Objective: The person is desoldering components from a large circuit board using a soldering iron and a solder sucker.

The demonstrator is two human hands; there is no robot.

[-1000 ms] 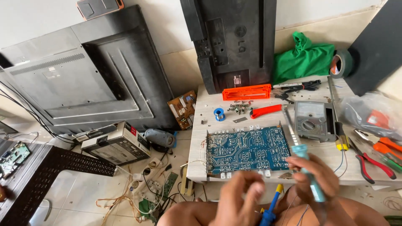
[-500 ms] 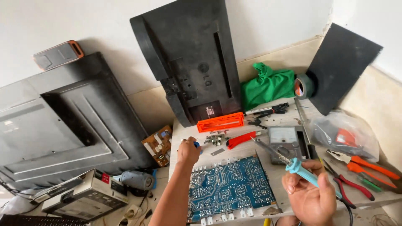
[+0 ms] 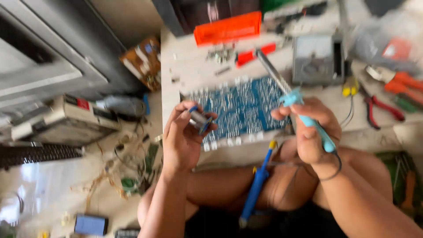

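A: Gripping a small solder spool with blue end caps, the left hand has its fingers curled round it, thumb and fingertips pinching the reel, which sits at about one o'clock from the palm

B: And the right hand?

A: Closed in a fist round the light-blue handle of a soldering iron; the metal shaft points up toward eleven o'clock, its tip over the table near a red-handled tool; a dark cord leaves the handle at about five o'clock by the wrist

B: Where is the spool against the board?

A: Held over the left edge of the blue circuit board, which lies flat on the pale table; whether spool and board touch I cannot tell, the frame is blurred

B: What lies around?

A: At twelve o'clock from the board an orange box; at two o'clock a grey meter; at three o'clock red-handled pliers. At six o'clock a blue desoldering pump with a yellow tip rests across the person's folded legs. A small brown circuit board leans at ten o'clock, off the table edge
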